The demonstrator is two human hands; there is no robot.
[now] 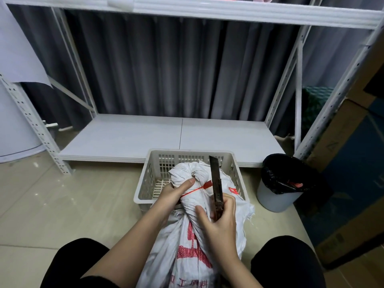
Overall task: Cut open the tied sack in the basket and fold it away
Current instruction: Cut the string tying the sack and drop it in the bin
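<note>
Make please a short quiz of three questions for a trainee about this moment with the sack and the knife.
1. True or false: the red tie on the sack is already cut.
2. Which hand holds the utility knife? A) left hand B) right hand C) neither
3. Fill in: right of the basket stands a bin lined with a ____ bag.

Key:
1. False; it is wound round the sack's neck, which the left hand grips.
2. B; the blade points up.
3. Black.
</note>
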